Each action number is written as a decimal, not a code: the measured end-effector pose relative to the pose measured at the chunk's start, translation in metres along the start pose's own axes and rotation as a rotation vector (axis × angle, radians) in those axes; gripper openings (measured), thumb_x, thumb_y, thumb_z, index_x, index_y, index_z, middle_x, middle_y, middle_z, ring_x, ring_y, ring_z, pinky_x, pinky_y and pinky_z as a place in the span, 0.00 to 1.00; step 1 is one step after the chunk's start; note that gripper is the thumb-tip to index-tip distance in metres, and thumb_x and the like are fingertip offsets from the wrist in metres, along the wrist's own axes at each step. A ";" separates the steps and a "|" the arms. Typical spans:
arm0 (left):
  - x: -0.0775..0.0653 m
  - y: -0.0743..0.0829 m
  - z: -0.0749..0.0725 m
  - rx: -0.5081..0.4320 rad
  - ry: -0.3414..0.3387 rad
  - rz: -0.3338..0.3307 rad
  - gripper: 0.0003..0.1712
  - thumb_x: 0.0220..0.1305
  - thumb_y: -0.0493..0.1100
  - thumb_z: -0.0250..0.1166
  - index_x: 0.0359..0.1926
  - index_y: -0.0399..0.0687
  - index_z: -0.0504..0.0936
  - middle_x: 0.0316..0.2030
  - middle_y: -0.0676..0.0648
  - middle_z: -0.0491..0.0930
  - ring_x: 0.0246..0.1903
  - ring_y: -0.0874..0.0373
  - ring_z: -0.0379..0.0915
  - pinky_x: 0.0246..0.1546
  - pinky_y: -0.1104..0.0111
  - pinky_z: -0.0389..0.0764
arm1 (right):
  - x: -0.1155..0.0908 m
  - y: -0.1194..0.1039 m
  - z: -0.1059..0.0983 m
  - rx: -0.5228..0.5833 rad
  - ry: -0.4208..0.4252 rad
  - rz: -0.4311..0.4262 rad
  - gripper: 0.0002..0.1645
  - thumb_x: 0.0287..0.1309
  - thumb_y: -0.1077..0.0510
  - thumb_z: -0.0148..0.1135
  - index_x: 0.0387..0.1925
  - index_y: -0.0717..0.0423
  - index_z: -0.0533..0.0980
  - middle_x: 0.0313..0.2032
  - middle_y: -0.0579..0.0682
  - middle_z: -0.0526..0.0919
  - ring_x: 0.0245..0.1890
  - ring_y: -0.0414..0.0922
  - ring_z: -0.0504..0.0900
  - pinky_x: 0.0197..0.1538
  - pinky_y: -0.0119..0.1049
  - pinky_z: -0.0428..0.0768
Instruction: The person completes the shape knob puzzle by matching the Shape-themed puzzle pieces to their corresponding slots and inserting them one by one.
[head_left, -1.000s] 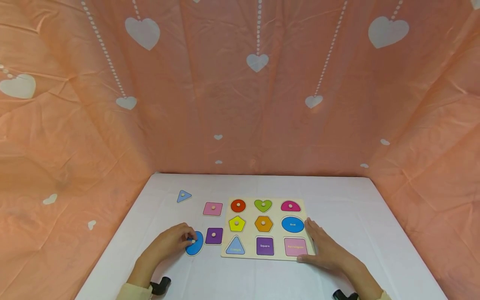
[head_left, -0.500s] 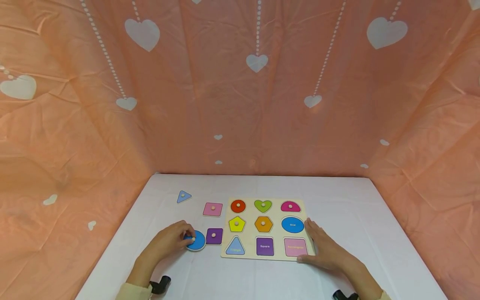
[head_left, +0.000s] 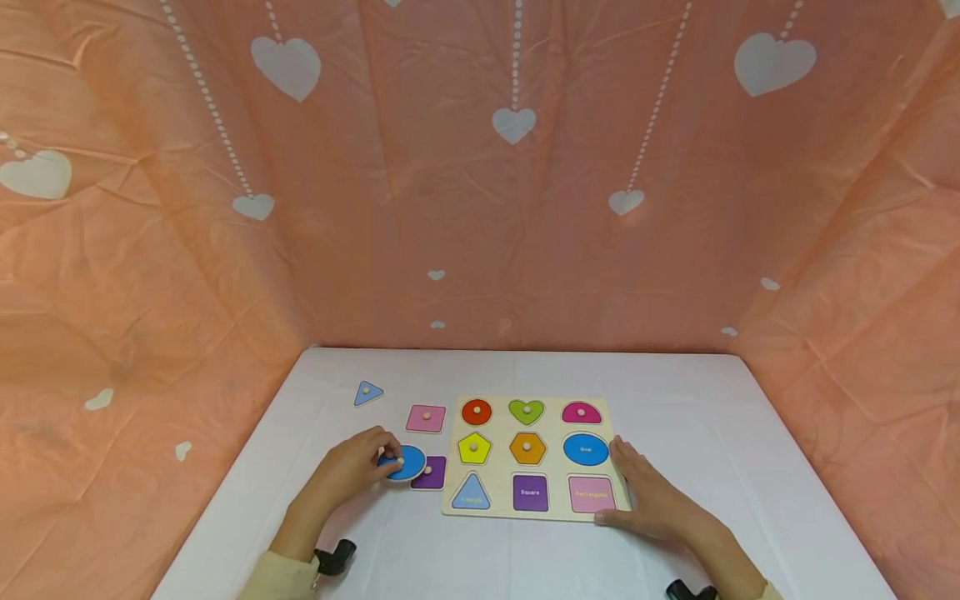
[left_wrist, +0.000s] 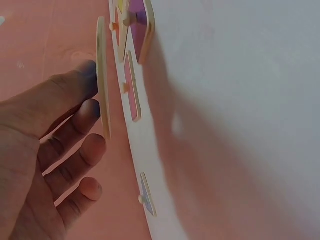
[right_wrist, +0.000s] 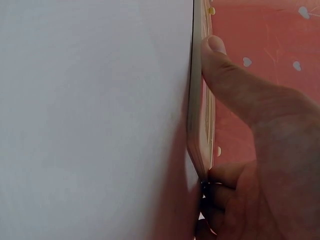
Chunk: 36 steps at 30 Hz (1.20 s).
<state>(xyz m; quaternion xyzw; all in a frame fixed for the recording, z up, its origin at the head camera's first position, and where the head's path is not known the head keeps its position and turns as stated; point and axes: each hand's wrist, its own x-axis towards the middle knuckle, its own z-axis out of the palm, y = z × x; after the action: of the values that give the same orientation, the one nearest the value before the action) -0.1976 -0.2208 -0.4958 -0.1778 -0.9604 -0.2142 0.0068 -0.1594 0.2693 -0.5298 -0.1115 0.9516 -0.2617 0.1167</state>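
Note:
In the head view my left hand (head_left: 348, 471) pinches the knob of a blue oval puzzle piece (head_left: 408, 462). Seen from the left wrist, this oval piece (left_wrist: 103, 75) is edge-on at the fingertips, raised off the table. It overlaps a purple square piece (head_left: 432, 477) in the head view. My right hand (head_left: 656, 496) rests at the near right corner of the wooden puzzle board (head_left: 498, 504), its thumb on the front edge and straight fingers along the right side. The board's blue oval space (head_left: 585, 450), labelled Oval, shows bare beside those fingers.
Left of the board lie a pink rectangle piece (head_left: 425, 418) and a light blue triangle piece (head_left: 367, 392). Knobbed pieces, such as the orange hexagon (head_left: 528, 448), sit in the board's two far rows. Patterned orange cloth (head_left: 510, 250) rises behind the white table (head_left: 675, 392).
My left hand has lifted the blue oval piece from the table, turned it and moved it right and away from me, over the purple square. The right hand and board have stayed put.

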 end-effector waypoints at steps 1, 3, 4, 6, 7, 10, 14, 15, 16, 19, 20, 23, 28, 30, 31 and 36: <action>0.002 0.002 0.000 0.000 0.002 -0.002 0.09 0.66 0.46 0.78 0.37 0.59 0.83 0.33 0.59 0.76 0.33 0.65 0.69 0.34 0.69 0.75 | 0.000 0.000 0.000 0.001 -0.001 0.002 0.78 0.47 0.28 0.81 0.84 0.62 0.52 0.83 0.65 0.52 0.82 0.68 0.50 0.77 0.67 0.60; 0.005 0.006 0.001 0.001 0.004 -0.010 0.09 0.65 0.46 0.79 0.37 0.59 0.84 0.33 0.60 0.76 0.33 0.65 0.69 0.34 0.69 0.75 | 0.000 0.001 0.000 0.001 -0.003 0.004 0.78 0.47 0.27 0.80 0.84 0.63 0.52 0.84 0.65 0.52 0.82 0.69 0.50 0.77 0.67 0.59; 0.007 0.008 0.002 0.001 0.003 -0.018 0.10 0.65 0.46 0.79 0.37 0.59 0.84 0.33 0.60 0.75 0.33 0.65 0.69 0.35 0.69 0.75 | 0.000 0.001 0.000 0.002 -0.004 0.006 0.78 0.47 0.27 0.80 0.84 0.62 0.52 0.84 0.65 0.51 0.83 0.68 0.49 0.77 0.67 0.59; 0.012 0.012 0.003 0.002 0.000 -0.036 0.10 0.65 0.47 0.79 0.37 0.60 0.84 0.33 0.61 0.76 0.33 0.65 0.70 0.36 0.69 0.76 | 0.000 0.001 0.001 0.004 -0.003 0.007 0.78 0.47 0.27 0.80 0.84 0.62 0.51 0.84 0.65 0.51 0.83 0.68 0.49 0.77 0.67 0.58; 0.014 0.014 0.004 0.001 -0.001 -0.042 0.10 0.64 0.47 0.80 0.37 0.60 0.84 0.33 0.61 0.76 0.33 0.64 0.70 0.36 0.69 0.77 | 0.001 0.000 0.000 0.004 -0.002 0.006 0.78 0.47 0.27 0.80 0.84 0.62 0.51 0.84 0.65 0.51 0.83 0.68 0.49 0.77 0.67 0.59; 0.019 0.020 0.006 0.012 0.001 -0.035 0.11 0.63 0.47 0.80 0.37 0.60 0.84 0.34 0.60 0.76 0.34 0.64 0.70 0.38 0.68 0.78 | 0.000 0.000 0.000 0.005 0.000 0.002 0.78 0.47 0.27 0.80 0.84 0.62 0.51 0.84 0.65 0.51 0.82 0.69 0.50 0.77 0.68 0.59; 0.026 0.026 0.010 0.018 0.005 -0.014 0.11 0.63 0.47 0.81 0.36 0.59 0.84 0.34 0.60 0.77 0.35 0.63 0.72 0.40 0.67 0.80 | 0.000 -0.002 0.000 0.007 0.001 -0.003 0.78 0.47 0.28 0.81 0.84 0.62 0.51 0.84 0.65 0.51 0.82 0.69 0.50 0.77 0.68 0.60; 0.028 0.028 0.012 0.018 0.002 -0.017 0.11 0.63 0.48 0.81 0.37 0.60 0.84 0.34 0.60 0.77 0.35 0.63 0.72 0.40 0.67 0.80 | 0.000 -0.002 0.000 0.008 0.001 -0.003 0.78 0.47 0.28 0.81 0.84 0.62 0.51 0.84 0.65 0.51 0.82 0.69 0.50 0.77 0.68 0.60; 0.029 0.029 0.013 0.012 0.000 -0.019 0.11 0.63 0.48 0.80 0.37 0.60 0.84 0.34 0.60 0.77 0.35 0.63 0.72 0.40 0.66 0.80 | 0.000 -0.002 0.000 0.008 0.002 -0.004 0.78 0.47 0.28 0.81 0.84 0.62 0.51 0.84 0.65 0.51 0.82 0.69 0.50 0.77 0.68 0.60; 0.034 0.035 0.018 0.016 -0.002 -0.020 0.10 0.64 0.49 0.80 0.37 0.60 0.84 0.34 0.61 0.78 0.36 0.63 0.72 0.41 0.66 0.81 | 0.000 -0.002 0.000 0.009 0.000 -0.005 0.78 0.47 0.29 0.81 0.84 0.63 0.51 0.84 0.65 0.51 0.82 0.69 0.50 0.77 0.67 0.60; 0.036 0.037 0.019 0.021 -0.003 -0.016 0.10 0.64 0.49 0.80 0.38 0.60 0.84 0.34 0.61 0.78 0.36 0.63 0.72 0.42 0.66 0.81 | 0.000 -0.001 0.000 0.009 0.000 -0.006 0.78 0.47 0.29 0.81 0.84 0.63 0.51 0.84 0.65 0.51 0.82 0.69 0.50 0.77 0.67 0.60; 0.042 0.043 0.023 0.038 -0.003 0.017 0.11 0.63 0.49 0.80 0.38 0.59 0.84 0.34 0.61 0.78 0.35 0.64 0.72 0.43 0.65 0.83 | -0.001 -0.001 0.000 0.006 0.001 -0.009 0.78 0.48 0.29 0.81 0.84 0.63 0.51 0.84 0.66 0.51 0.82 0.69 0.50 0.77 0.67 0.59; 0.053 0.056 0.026 0.054 -0.026 0.085 0.11 0.65 0.51 0.79 0.40 0.58 0.84 0.38 0.56 0.83 0.38 0.59 0.80 0.46 0.60 0.86 | -0.001 0.000 0.000 0.002 0.004 -0.013 0.77 0.49 0.29 0.81 0.84 0.64 0.51 0.84 0.66 0.51 0.82 0.69 0.50 0.78 0.66 0.58; 0.057 0.061 0.027 0.059 -0.037 0.110 0.11 0.66 0.52 0.78 0.41 0.57 0.84 0.40 0.55 0.83 0.38 0.58 0.81 0.46 0.59 0.86 | -0.001 0.000 0.000 0.003 0.003 -0.010 0.77 0.49 0.29 0.81 0.84 0.63 0.51 0.84 0.65 0.50 0.83 0.68 0.49 0.78 0.66 0.58; 0.059 0.063 0.028 0.064 -0.041 0.122 0.11 0.66 0.52 0.78 0.41 0.57 0.84 0.40 0.55 0.83 0.38 0.59 0.80 0.46 0.60 0.86 | -0.001 0.000 0.000 0.004 0.002 -0.008 0.77 0.48 0.29 0.81 0.84 0.63 0.51 0.84 0.65 0.50 0.83 0.68 0.49 0.78 0.66 0.58; 0.068 0.075 0.033 0.080 -0.046 0.173 0.11 0.67 0.53 0.78 0.42 0.57 0.85 0.36 0.59 0.79 0.34 0.63 0.73 0.43 0.66 0.84 | -0.001 -0.001 0.001 0.005 0.001 -0.004 0.78 0.48 0.29 0.81 0.85 0.63 0.51 0.84 0.65 0.51 0.82 0.69 0.49 0.77 0.67 0.59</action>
<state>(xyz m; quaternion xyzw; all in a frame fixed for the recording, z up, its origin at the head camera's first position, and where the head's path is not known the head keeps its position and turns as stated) -0.2334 -0.1207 -0.4891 -0.2647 -0.9491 -0.1704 0.0106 -0.1587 0.2685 -0.5297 -0.1129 0.9507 -0.2646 0.1160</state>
